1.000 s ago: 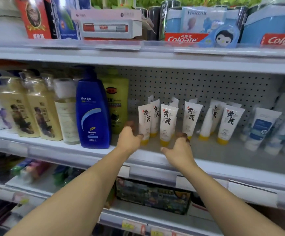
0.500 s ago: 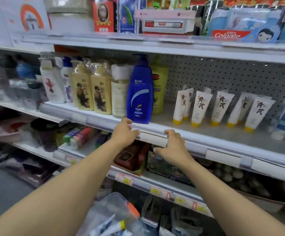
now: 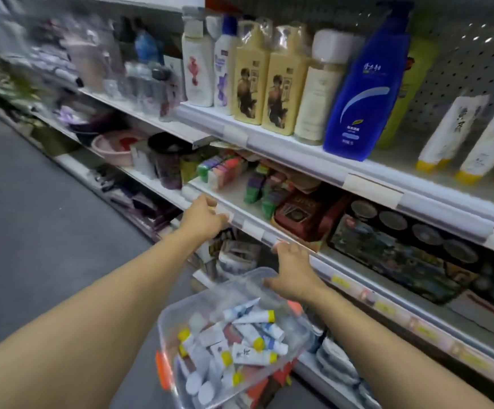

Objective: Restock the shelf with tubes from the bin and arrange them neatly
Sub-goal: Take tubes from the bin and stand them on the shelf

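A clear plastic bin (image 3: 281, 360) with orange latches sits low in front of me, holding several white tubes (image 3: 248, 354) with yellow caps. My left hand (image 3: 203, 216) hangs in front of the lower shelf's edge, fingers loosely curled and holding nothing. My right hand (image 3: 291, 274) hovers just above the bin's far rim, fingers relaxed and empty. Upright white tubes with yellow caps (image 3: 486, 146) stand on the upper shelf (image 3: 369, 180) at the far right.
Shampoo and lotion bottles (image 3: 361, 87) fill the upper shelf left of the tubes. The lower shelf (image 3: 254, 225) carries colourful packs and boxed sets. Grey aisle floor (image 3: 33, 231) lies to the left.
Both hands have dropped from the tube shelf down past the lower shelf toward the bin. The view has swung down and left, bringing the bin into sight.
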`<move>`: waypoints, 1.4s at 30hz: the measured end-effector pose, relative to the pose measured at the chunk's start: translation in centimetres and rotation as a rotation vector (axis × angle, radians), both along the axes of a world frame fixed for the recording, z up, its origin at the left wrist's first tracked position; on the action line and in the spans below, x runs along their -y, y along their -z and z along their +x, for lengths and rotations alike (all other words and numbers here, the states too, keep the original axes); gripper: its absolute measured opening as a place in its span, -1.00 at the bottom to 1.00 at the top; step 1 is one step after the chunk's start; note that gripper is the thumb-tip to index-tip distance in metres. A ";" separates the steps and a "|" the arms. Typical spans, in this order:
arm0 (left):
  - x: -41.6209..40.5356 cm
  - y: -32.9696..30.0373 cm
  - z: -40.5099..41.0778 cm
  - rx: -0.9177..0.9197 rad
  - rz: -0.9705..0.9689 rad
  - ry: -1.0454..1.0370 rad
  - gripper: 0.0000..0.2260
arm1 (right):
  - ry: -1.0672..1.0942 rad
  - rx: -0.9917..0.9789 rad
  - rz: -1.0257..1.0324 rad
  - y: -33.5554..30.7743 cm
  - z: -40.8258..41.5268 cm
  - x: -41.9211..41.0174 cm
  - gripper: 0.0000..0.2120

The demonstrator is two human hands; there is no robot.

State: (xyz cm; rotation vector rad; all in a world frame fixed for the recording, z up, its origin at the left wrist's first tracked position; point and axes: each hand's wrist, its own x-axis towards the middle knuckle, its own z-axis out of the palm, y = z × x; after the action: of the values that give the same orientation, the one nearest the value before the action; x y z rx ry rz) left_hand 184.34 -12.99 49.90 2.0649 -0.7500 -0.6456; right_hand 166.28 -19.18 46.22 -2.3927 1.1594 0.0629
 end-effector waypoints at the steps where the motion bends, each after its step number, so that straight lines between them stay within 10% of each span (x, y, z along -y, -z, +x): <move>1: -0.8 1.0 0.5 -0.013 0.012 -0.018 -0.63 | -0.019 -0.021 0.012 1.0 0.3 -0.4 -0.32; 27: -2.4 30.5 -2.3 -0.303 0.598 -0.103 -0.61 | -0.115 -0.325 0.327 27.9 1.9 8.4 -0.34; 42: 1.9 41.0 -2.4 -0.290 0.632 -0.093 -0.64 | -0.345 -0.514 0.057 40.7 6.0 12.2 -0.62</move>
State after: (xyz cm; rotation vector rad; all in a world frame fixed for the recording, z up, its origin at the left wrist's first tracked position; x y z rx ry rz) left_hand 181.92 -14.87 8.93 2.4654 -0.2938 -1.2134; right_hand 172.26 -31.33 5.48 -2.5731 0.9079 0.8533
